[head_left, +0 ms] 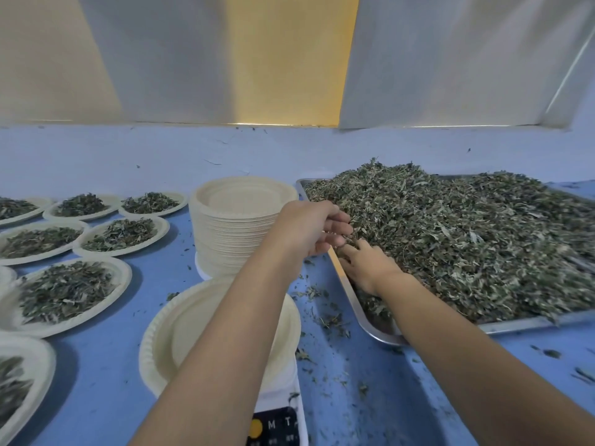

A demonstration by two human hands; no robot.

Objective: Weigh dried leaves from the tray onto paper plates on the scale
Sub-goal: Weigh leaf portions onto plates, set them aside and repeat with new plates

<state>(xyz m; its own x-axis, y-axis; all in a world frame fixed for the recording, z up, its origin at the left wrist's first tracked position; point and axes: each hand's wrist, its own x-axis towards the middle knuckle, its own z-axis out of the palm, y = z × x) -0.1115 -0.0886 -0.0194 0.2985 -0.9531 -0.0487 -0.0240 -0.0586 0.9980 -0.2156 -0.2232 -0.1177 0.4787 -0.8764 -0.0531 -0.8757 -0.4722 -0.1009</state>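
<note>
Left hand (309, 226) is curled round a small pinch of dried leaves (467, 233) at the near corner of the tray (531, 325). My right hand (363, 267) lies flat on the heap just beside it, fingertips sunk in, so I can't tell if it has a hold; I reckon the two meet there to scoop one bunch. The empty paper plate (193, 336) sits on the scale (273, 426) under my left forearm, close by to cut spillage, with filled plates (127, 276) parked further left.

Scale (273, 426) mostly beneath paper plate (161, 333), cut off at bottom edge, tray (531, 324) cropped at right
</note>
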